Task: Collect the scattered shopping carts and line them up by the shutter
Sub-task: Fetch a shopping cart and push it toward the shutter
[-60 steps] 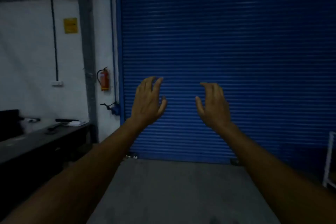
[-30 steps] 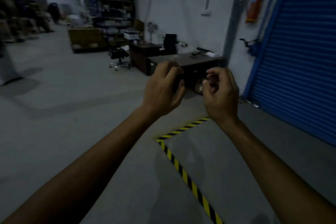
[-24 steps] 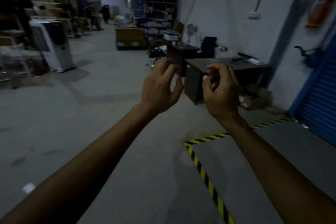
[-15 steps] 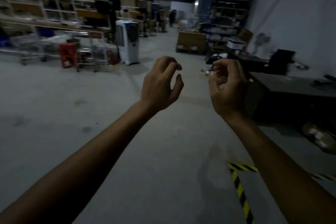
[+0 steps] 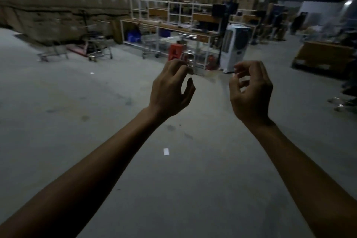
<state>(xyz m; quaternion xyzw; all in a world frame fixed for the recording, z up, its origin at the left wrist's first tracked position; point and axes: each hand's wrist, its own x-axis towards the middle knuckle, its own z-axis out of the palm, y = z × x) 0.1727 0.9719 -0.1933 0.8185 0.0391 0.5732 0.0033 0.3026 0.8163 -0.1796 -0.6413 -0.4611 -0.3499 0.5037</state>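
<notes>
The left hand (image 5: 170,91) and right hand (image 5: 251,92) are raised bare, fingers loosely curled, gripping nothing. Thin wire-framed shopping carts (image 5: 100,52) stand well apart from them across the smooth grey concrete floor (image 5: 87,121), beside a wall of stacked brown cardboard boxes (image 5: 58,6) and white metal shelving (image 5: 173,11)

A warehouse: what look like stacked cardboard boxes (image 5: 58,6), white racking (image 5: 173,10), bare concrete floor (image 5: 77,121).

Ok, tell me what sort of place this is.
Most likely a warehouse or stockroom: a tall wall of stacked cardboard boxes, white racks with workbenches, and shopping carts loose on a bare concrete floor.
</notes>
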